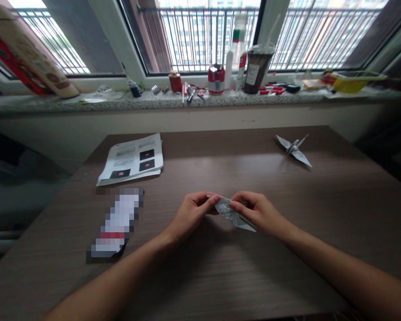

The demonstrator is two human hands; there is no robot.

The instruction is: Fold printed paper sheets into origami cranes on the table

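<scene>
Just above the middle of the brown table, a small piece of folded paper (227, 210) with printing on it is held between my two hands. My left hand (198, 206) pinches its left end between thumb and fingers. On the upper right part, my right hand (250, 207) pinches it as well. One pointed end of the paper sticks out below my right hand. A finished-looking paper crane (294, 149) with spread wings sits at the far right of the table. My curled fingers hide part of the folded paper.
A stack of printed sheets (133, 158) lies at the back left of the table (200, 276). Nearer is a phone (116, 223) with a blurred screen. On the stone windowsill (103, 104) stand a red can (216, 80), a drink cup (257, 69), a bottle and a yellow basket (350, 82).
</scene>
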